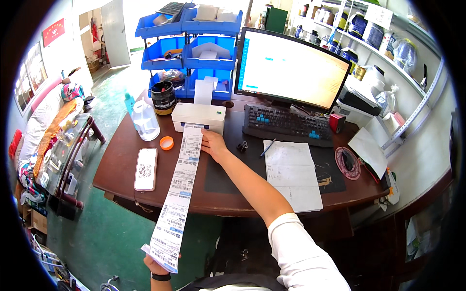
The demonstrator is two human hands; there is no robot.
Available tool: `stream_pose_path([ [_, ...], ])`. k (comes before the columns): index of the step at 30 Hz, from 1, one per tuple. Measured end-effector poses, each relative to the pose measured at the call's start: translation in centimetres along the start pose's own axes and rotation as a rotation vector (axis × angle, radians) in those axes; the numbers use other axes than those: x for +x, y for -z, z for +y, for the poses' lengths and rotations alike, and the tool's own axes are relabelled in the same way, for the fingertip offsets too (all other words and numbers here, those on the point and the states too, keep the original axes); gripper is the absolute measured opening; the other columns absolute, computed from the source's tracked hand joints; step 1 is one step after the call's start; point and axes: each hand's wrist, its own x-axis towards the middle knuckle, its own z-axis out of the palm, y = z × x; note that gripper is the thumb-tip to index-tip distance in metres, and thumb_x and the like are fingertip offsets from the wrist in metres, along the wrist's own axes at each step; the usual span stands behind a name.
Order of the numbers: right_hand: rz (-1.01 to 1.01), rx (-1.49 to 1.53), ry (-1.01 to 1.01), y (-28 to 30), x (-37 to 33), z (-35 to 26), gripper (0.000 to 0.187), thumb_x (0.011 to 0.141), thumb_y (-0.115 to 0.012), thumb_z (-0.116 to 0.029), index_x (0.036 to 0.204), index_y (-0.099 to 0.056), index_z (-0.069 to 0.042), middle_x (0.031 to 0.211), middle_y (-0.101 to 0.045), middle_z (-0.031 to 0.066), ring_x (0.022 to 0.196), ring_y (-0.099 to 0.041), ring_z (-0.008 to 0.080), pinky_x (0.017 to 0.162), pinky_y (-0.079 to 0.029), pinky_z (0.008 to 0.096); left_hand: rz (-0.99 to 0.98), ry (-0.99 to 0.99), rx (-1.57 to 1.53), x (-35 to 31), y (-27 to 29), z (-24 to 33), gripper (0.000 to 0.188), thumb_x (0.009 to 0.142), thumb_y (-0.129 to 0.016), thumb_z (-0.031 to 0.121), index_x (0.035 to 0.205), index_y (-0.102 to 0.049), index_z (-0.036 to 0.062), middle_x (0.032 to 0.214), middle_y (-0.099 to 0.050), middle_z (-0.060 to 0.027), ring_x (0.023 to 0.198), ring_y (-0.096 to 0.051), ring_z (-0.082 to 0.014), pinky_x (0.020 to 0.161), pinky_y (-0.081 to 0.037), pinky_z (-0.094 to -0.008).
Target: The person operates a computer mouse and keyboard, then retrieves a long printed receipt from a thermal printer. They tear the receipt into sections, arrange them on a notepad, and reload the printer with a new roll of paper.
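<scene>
A long strip of printed shipping labels hangs from the front of a white label printer down past the desk's front edge. My left hand, with a black band at the wrist, is closed on the strip's lower end; the strip hides part of its fingers. Up by the printer's outlet, my right hand pinches the strip's right edge, its thumb out of sight. White paper stands up behind the printer. Left of the strip lie a phone showing a square code and an orange cap.
A clear bottle and a black jar stand left of the printer, before stacked blue bins. Rightward are a monitor, keyboard, open notebook with a pen, binder clip and mouse.
</scene>
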Motion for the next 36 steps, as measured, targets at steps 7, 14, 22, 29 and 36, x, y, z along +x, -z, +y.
stream_pose_path([
  [7, 0.053, -0.006, 0.041, 0.2, 1.1, 1.2, 0.038, 0.098, -0.063, -0.031, 0.121, -0.063, -0.001, 0.115, -0.071, 0.0099, 0.104, -0.069, 0.0217, 0.092, -0.053, 0.0365, 0.052, 0.079, -0.182, -1.3, 3.9, -1.1, 0.088, 0.077, -0.062, 0.065, 0.143, -0.051, 0.0072, 0.131, -0.060, -0.0241, 0.095, -0.065, -0.0456, 0.066, -0.053, -0.0569],
  [14, 0.045, -0.024, 0.047, -0.1, 1.7, 0.8, 0.040, 0.098, -0.065, -0.031, 0.122, -0.061, 0.000, 0.115, -0.070, 0.0113, 0.105, -0.068, 0.0213, 0.092, -0.054, 0.0349, 0.344, 0.127, -0.267, -2.9, 4.4, -0.8, 0.051, 0.084, -0.057, 0.029, 0.125, -0.060, -0.0009, 0.111, -0.068, -0.0234, 0.090, -0.070, -0.0386, 0.064, -0.057, -0.0514],
  [22, 0.043, 0.011, 0.049, -0.8, 1.3, 0.7, 0.045, 0.097, -0.065, -0.035, 0.123, -0.060, 0.001, 0.113, -0.067, 0.0132, 0.104, -0.067, 0.0229, 0.093, -0.054, 0.0354, 0.198, 0.162, 0.019, -1.1, -0.7, -0.1, 0.056, 0.083, -0.056, 0.013, 0.134, -0.049, -0.0093, 0.124, -0.066, -0.0219, 0.110, -0.068, -0.0325, 0.095, -0.054, -0.0409],
  [29, 0.041, 0.060, 0.049, -1.0, 1.3, 1.1, 0.041, 0.096, -0.068, -0.032, 0.120, -0.061, 0.000, 0.110, -0.067, 0.0122, 0.100, -0.067, 0.0216, 0.089, -0.056, 0.0343, 0.443, 0.313, 0.245, 0.1, 5.2, -4.1, 0.032, 0.095, -0.058, 0.014, 0.124, -0.059, -0.0005, 0.111, -0.072, -0.0139, 0.095, -0.072, -0.0286, 0.083, -0.060, -0.0417],
  [36, 0.017, 0.023, 0.018, -2.0, -0.4, 0.7, 0.033, 0.096, -0.068, -0.028, 0.117, -0.064, -0.003, 0.107, -0.070, 0.0068, 0.095, -0.069, 0.0176, 0.086, -0.056, 0.0333, 0.688, 0.452, 0.119, -1.6, 10.4, -7.8, 0.037, 0.099, -0.053, 0.013, 0.132, -0.050, -0.0026, 0.118, -0.066, -0.0229, 0.096, -0.070, -0.0403, 0.078, -0.062, -0.0509],
])
